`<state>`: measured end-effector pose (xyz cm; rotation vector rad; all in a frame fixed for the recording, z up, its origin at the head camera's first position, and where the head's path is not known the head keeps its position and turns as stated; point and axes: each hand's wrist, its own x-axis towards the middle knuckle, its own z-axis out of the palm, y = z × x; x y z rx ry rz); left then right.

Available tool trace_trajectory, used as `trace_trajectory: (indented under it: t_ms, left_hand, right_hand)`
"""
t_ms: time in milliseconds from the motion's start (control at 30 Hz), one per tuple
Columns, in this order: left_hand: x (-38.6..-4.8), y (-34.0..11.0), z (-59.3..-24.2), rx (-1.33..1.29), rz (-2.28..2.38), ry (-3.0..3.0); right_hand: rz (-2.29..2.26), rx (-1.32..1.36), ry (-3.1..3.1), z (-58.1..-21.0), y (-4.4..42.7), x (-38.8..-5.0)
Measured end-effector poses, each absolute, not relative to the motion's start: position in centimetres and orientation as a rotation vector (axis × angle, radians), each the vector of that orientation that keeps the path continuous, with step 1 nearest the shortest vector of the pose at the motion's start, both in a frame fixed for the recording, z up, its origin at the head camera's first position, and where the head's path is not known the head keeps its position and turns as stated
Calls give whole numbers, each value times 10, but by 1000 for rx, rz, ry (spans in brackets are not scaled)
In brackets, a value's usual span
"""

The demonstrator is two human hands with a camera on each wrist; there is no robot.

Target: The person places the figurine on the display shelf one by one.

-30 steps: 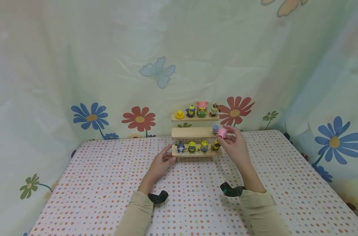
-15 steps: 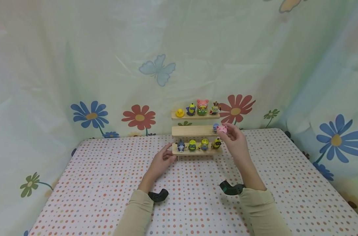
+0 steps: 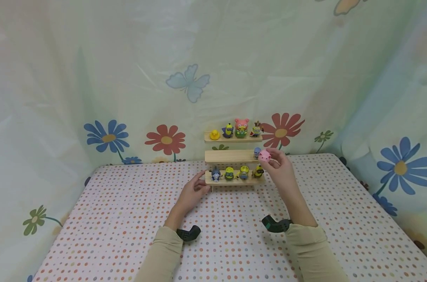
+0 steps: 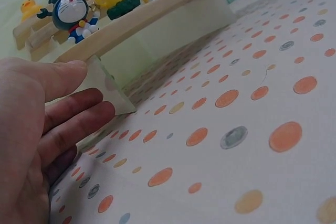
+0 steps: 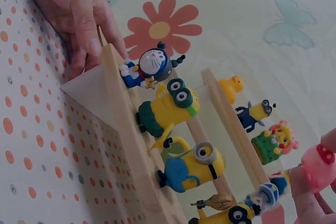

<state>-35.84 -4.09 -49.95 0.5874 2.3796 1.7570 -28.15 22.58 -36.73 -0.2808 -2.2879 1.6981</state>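
Note:
A three-tier wooden display shelf (image 3: 231, 156) stands on the dotted cloth. My left hand (image 3: 192, 194) holds its lower left end, the thumb by the front edge and fingers by the side panel (image 4: 113, 85). At the right end of the middle tier, my right hand (image 3: 281, 168) pinches a round pink pig figure (image 3: 264, 156) between thumb and fingers. Close beside the pig is a small blue-capped figure (image 3: 257, 152), partly hidden in the head view. In the right wrist view the pig (image 5: 318, 167) is cut off by the frame's edge.
The bottom tier bears a Doraemon figure (image 3: 215, 175) and several Minions, including one in blue overalls (image 5: 191, 169). On the top tier are a yellow duck (image 3: 214, 135), a caped Minion (image 3: 228, 131), a pink-hooded figure (image 3: 241, 128) and a crowned Minion (image 3: 256, 129). A flowered backdrop hangs behind.
The pink pig has turned between my right fingers, its face now showing toward the head camera. My right hand has shifted only slightly; my left hand keeps its place on the shelf.

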Motion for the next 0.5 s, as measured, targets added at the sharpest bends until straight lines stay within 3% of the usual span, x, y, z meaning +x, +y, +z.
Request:
trace_trajectory:
  t_ms: [500]
  left_hand:
    - [-360, -41, -501, 571, 1737, 2388]
  right_hand:
    - [1670, -306, -2326, -368, 225, -284]
